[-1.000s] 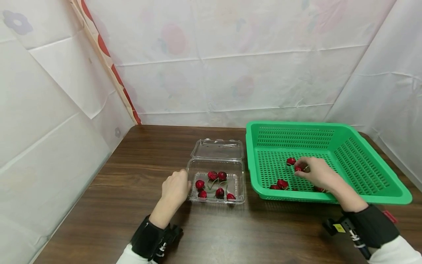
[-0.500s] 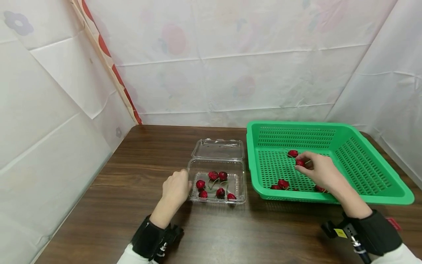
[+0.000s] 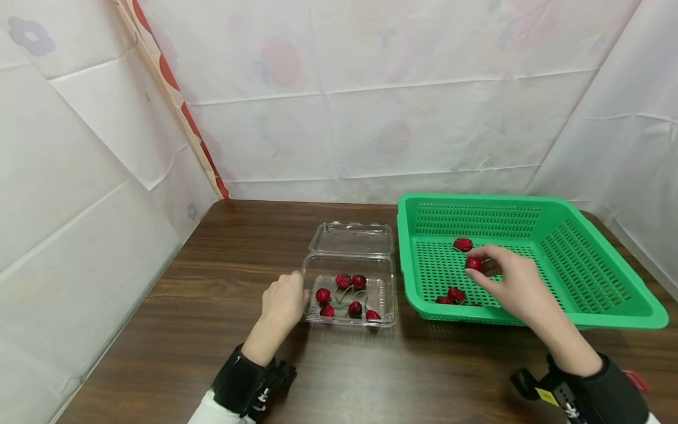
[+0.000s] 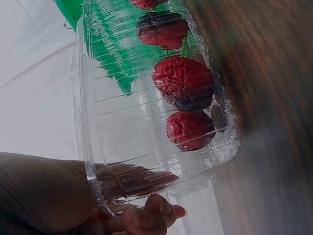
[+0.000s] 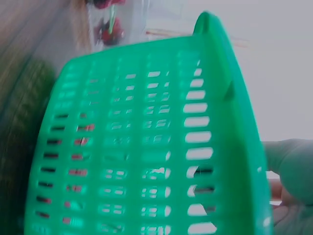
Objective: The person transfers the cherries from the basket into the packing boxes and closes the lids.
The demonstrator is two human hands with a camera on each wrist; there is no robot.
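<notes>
My right hand [image 3: 516,285] pinches a dark red cherry [image 3: 474,264] between thumb and fingers, over the green basket. Just beyond the fingertips is a second cherry [image 3: 463,244] with a thin stem. More cherries [image 3: 456,295] lie near the basket's front wall, partly hidden by the rim and my hand. My left hand [image 3: 284,301] grips the left side of a clear plastic clamshell container; in the left wrist view, curled fingers [image 4: 142,220] hold its corner. Several wrinkled cherries [image 4: 183,82] with green stems lie inside the container [image 4: 122,147].
The perforated green basket [image 3: 477,218] stands right of the container, close to its edge. The container's hinged lid [image 3: 352,239] lies folded back behind it. Both stand on a dark wooden table [image 3: 233,247], with white sheets [image 3: 339,135] hanging behind and at the sides.
My right hand has risen slightly with the pinched cherry and then shifted a little left; the second cherry has moved along with it. My left hand stays at the container.
</notes>
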